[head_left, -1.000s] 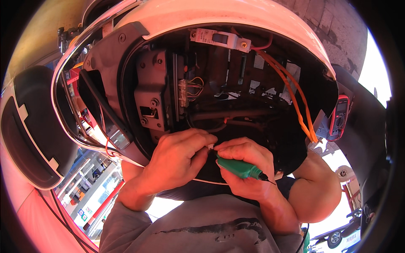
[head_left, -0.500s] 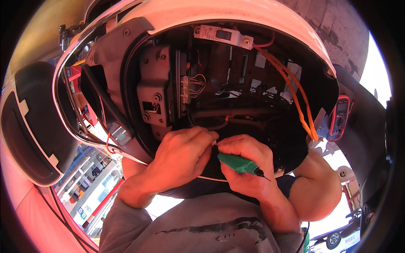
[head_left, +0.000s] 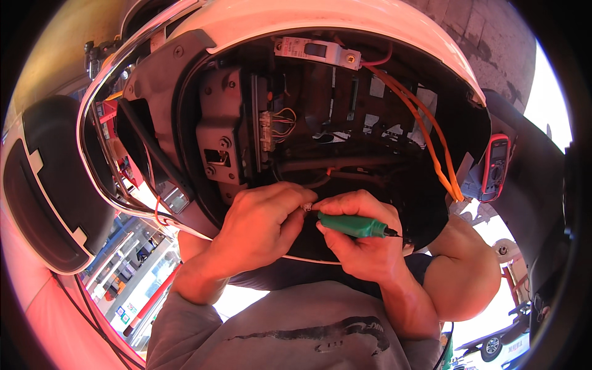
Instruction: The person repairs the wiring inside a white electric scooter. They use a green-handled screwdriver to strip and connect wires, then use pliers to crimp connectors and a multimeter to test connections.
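Head view. Left hand (head_left: 265, 222) curled shut, fingertips pinching a small pale connector (head_left: 306, 206) at the near edge of the open vehicle compartment (head_left: 345, 142). Right hand (head_left: 364, 240) closed around a green-handled tool (head_left: 351, 225), tip aimed left and touching or just beside the connector; exact contact too small to tell.

Judged good practice: connector pinned firmly between the left fingertips, tool tip kept square to the terminal, pressure light, both wrists braced close together against slipping into the wiring behind.

Labels and fittings: white oblong breaker-type unit (head_left: 317, 52) with printed face, far centre under the white shell (head_left: 320, 18). Orange cables (head_left: 425, 129) running from it down the right side. Red-cased meter (head_left: 496, 166) propped at far right. Grey bracket (head_left: 222, 132) at left, multicoloured wire bundle (head_left: 280, 123) beside it.
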The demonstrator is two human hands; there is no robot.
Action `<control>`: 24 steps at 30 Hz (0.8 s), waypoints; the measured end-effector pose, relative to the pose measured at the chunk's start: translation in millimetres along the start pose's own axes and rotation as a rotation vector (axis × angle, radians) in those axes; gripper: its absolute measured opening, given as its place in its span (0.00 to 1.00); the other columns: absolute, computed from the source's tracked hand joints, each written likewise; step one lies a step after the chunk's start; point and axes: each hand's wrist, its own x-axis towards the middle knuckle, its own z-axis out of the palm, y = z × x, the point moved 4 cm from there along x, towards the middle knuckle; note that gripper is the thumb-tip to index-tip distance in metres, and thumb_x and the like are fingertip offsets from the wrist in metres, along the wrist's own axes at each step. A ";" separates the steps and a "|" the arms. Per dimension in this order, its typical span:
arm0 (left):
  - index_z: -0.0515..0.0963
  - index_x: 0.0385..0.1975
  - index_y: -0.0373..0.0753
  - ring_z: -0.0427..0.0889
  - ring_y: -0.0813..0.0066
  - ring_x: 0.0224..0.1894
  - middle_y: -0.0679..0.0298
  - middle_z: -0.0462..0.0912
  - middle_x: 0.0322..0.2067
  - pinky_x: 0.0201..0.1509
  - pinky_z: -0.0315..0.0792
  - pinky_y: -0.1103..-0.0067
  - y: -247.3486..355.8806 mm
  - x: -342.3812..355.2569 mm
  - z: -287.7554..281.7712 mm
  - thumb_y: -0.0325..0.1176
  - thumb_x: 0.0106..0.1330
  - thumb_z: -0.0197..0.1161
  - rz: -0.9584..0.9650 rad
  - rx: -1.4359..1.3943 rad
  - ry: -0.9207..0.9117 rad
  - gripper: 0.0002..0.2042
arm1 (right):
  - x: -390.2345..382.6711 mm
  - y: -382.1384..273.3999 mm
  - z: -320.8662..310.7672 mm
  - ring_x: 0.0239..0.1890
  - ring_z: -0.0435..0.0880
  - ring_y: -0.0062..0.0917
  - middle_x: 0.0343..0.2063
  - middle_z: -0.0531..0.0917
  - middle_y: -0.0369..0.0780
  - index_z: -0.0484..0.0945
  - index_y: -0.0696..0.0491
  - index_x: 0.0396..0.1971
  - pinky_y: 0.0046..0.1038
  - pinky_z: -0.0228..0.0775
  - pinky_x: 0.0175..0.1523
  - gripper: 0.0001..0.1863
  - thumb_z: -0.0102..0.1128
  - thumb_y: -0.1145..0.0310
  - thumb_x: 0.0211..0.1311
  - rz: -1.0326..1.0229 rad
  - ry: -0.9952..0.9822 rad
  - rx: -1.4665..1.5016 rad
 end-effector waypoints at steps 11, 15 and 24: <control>0.82 0.41 0.31 0.87 0.61 0.35 0.55 0.86 0.37 0.36 0.79 0.76 -0.5 -0.2 -0.6 0.14 0.55 0.63 -0.042 0.003 -0.022 0.13 | 1.3 -6.8 0.1 0.37 0.88 0.33 0.34 0.86 0.46 0.80 0.60 0.36 0.27 0.80 0.41 0.16 0.66 0.89 0.45 -0.109 -0.009 -0.049; 0.82 0.41 0.31 0.87 0.63 0.32 0.55 0.86 0.36 0.34 0.78 0.77 0.6 -0.4 -0.2 0.15 0.55 0.63 -0.050 0.022 -0.019 0.13 | 1.4 -13.2 -0.7 0.35 0.87 0.37 0.35 0.86 0.45 0.81 0.58 0.37 0.29 0.78 0.39 0.19 0.68 0.87 0.39 -0.148 -0.056 -0.209; 0.81 0.39 0.33 0.85 0.53 0.32 0.55 0.84 0.34 0.32 0.78 0.67 3.7 -0.1 0.9 0.19 0.57 0.64 0.006 0.084 0.011 0.10 | 1.9 -7.8 0.3 0.35 0.88 0.29 0.34 0.87 0.44 0.80 0.59 0.36 0.25 0.79 0.40 0.15 0.68 0.87 0.47 -0.099 0.016 -0.054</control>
